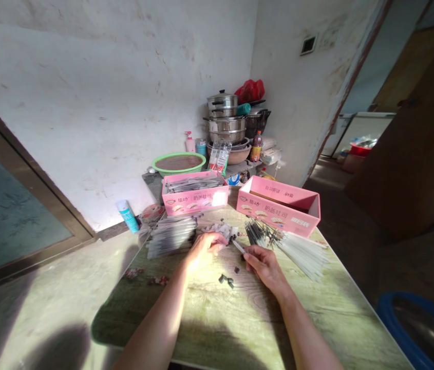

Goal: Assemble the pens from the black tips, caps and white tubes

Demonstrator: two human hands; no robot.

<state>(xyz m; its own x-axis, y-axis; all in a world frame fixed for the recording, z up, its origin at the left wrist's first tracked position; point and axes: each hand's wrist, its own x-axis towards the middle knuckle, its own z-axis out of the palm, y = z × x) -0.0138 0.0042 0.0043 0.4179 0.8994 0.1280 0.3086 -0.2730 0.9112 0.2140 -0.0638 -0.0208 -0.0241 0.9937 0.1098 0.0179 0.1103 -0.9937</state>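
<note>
My right hand (262,262) is closed on a slim whitish tube (239,247) that points up and left. My left hand (206,246) is bent at the edge of a heap of small white pieces (222,229), fingertips drawn together; anything in them is too small to make out. Dark bits lie by those fingertips. Several small black pieces (230,282) are scattered nearer me on the table (217,318). A bundle of clear, thin tubes (172,237) lies left of my left hand. Right of my right hand is a fanned bundle of white tubes (303,252) with black ends.
Behind the hands stand a pink box full of thin tubes (195,198) and a second pink box (278,208). Farther back are a green basin (178,163), stacked steel pots (226,126) and bottles. A blue-rimmed tub (401,303) sits at lower right; a spray can (127,216) is at left.
</note>
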